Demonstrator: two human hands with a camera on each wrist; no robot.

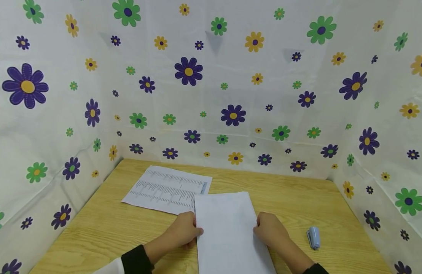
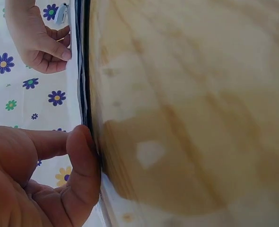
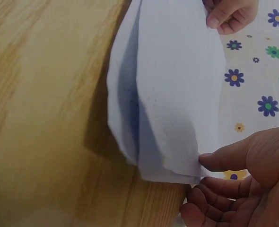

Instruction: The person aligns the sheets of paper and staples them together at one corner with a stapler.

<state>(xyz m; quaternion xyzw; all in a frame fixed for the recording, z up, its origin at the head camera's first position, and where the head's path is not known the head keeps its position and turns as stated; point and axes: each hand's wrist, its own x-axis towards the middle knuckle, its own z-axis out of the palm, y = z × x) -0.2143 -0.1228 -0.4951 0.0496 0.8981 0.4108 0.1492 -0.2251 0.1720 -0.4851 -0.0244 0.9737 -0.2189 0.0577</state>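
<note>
Holding stack of white sheets [image 1: 229,232] by both long edges, near front middle of wooden table [image 1: 104,228]. Left hand [image 1: 183,230] pinches left edge, thumb on top, fingers curled under. Right hand [image 1: 270,228] grips right edge same way; right wrist view shows sheets bowing apart a bit. Printed page [image 1: 166,188] lies flat just behind-left, corner tucked under stack. Small blue stapler [image 1: 313,238] sits right of right hand, not touching. Flower-print cloth [image 1: 231,95] all around.
</note>
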